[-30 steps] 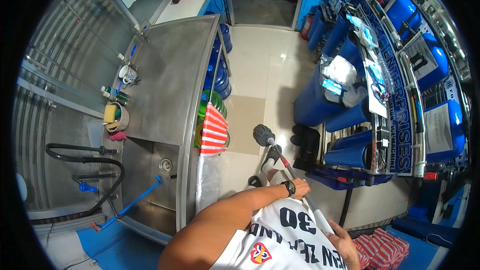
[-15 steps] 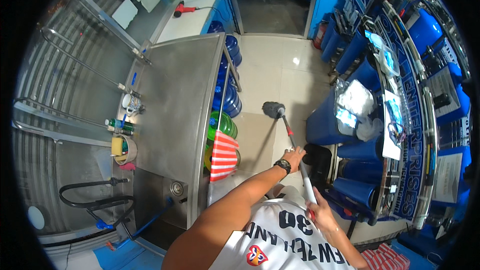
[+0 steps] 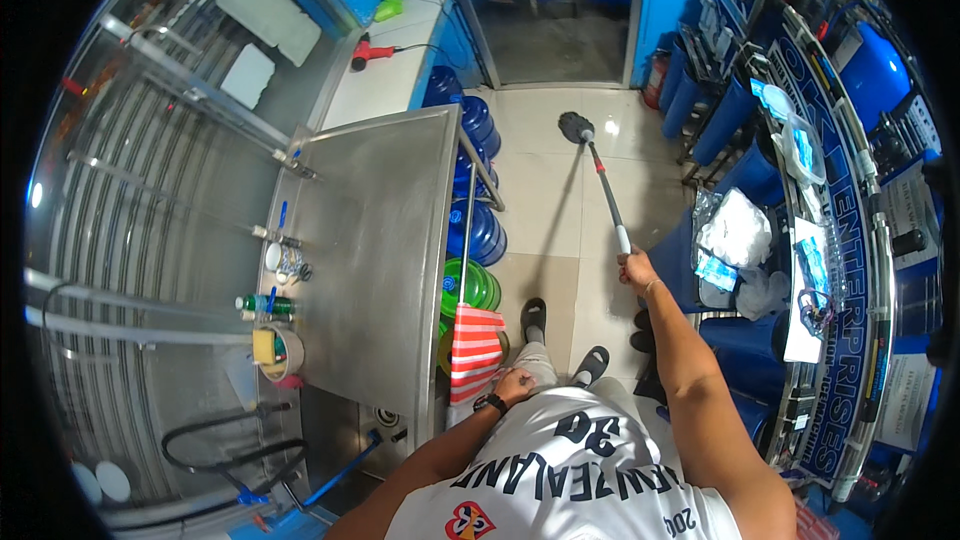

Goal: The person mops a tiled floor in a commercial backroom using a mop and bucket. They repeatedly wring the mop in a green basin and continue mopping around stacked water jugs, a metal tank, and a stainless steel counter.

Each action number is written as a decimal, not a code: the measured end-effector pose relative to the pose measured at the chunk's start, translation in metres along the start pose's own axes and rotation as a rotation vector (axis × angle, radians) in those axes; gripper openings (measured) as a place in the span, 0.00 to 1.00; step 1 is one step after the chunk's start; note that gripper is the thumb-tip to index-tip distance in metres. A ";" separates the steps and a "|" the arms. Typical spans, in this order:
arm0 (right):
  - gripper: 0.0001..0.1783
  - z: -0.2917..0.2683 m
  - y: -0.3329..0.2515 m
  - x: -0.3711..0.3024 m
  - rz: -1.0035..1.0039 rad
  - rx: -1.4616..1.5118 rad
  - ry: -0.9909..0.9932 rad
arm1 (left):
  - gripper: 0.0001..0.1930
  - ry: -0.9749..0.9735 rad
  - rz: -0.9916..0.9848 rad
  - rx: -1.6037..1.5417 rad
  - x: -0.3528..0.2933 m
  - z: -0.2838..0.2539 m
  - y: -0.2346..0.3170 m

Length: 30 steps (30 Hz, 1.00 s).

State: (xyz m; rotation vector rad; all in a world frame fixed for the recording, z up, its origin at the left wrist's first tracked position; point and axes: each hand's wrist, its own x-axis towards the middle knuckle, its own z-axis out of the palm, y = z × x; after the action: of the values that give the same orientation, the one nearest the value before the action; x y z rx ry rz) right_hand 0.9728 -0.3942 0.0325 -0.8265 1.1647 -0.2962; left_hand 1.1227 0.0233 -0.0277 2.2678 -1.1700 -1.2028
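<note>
A long-handled mop (image 3: 606, 190) with a grey fluffy head (image 3: 575, 127) and a red band on its pole reaches forward over the tiles. My right hand (image 3: 634, 268) is wrapped round the white grip at the near end of the pole. The mop head is on the floor toward the doorway. My left hand (image 3: 515, 384) is beside my left thigh, close to a red-and-white striped cloth (image 3: 478, 352). Its fingers look curled in, and I see nothing in them. A dark watch is on that wrist.
At left stands a metal counter (image 3: 375, 240), with blue water jugs (image 3: 478, 230) and a green jug (image 3: 470, 286) along its side. Blue bins (image 3: 682, 250) and filter cylinders (image 3: 722, 115) line the right. A glass door (image 3: 550, 30) is at the far end.
My left hand has let go of the pole and dropped back beside my thigh. My right arm has stretched forward, pushing the mop head farther away and slightly right.
</note>
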 end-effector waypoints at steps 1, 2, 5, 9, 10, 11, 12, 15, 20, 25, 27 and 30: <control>0.19 -0.004 -0.002 -0.001 -0.020 -0.024 -0.020 | 0.21 -0.030 -0.068 -0.067 0.010 -0.009 0.001; 0.19 -0.007 -0.002 -0.006 -0.044 -0.090 -0.011 | 0.20 -0.047 -0.138 -0.147 0.025 -0.019 0.005; 0.23 -0.008 0.014 -0.046 -0.107 -0.196 -0.015 | 0.17 -0.064 0.179 -0.011 0.080 -0.070 0.025; 0.37 0.000 0.047 -0.151 -0.011 -0.135 0.054 | 0.13 0.085 0.513 0.010 0.154 -0.165 0.056; 0.38 0.003 0.053 -0.181 0.043 -0.048 0.091 | 0.12 0.116 0.527 0.056 0.175 -0.195 0.062; 0.37 0.005 0.058 -0.213 0.051 -0.085 0.103 | 0.11 0.176 0.579 0.080 0.194 -0.225 0.066; 0.37 0.008 0.060 -0.245 0.071 -0.120 0.130 | 0.11 0.188 0.600 0.129 0.213 -0.254 0.068; 0.35 0.017 0.059 -0.322 0.208 -0.197 0.235 | 0.08 0.305 0.684 0.225 0.257 -0.323 0.068; 0.27 0.044 0.044 -0.362 0.077 -0.608 0.406 | 0.07 0.212 0.750 0.309 0.285 -0.365 0.058; 0.31 0.045 0.014 -0.285 -0.115 -0.810 0.379 | 0.08 0.260 0.710 0.259 0.286 -0.362 0.056; 0.33 0.047 -0.004 -0.227 -0.129 -0.691 0.384 | 0.08 0.229 0.672 0.268 0.286 -0.361 0.057; 0.30 0.048 -0.050 -0.126 -0.215 -1.002 0.292 | 0.09 0.226 0.671 0.293 0.286 -0.364 0.060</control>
State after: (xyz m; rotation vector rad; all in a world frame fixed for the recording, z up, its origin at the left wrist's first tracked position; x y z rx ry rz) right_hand 0.9754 -0.3319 0.1624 -1.8366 1.5056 0.0225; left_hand 1.4709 -0.2708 0.0708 1.8592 -1.8888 -0.5324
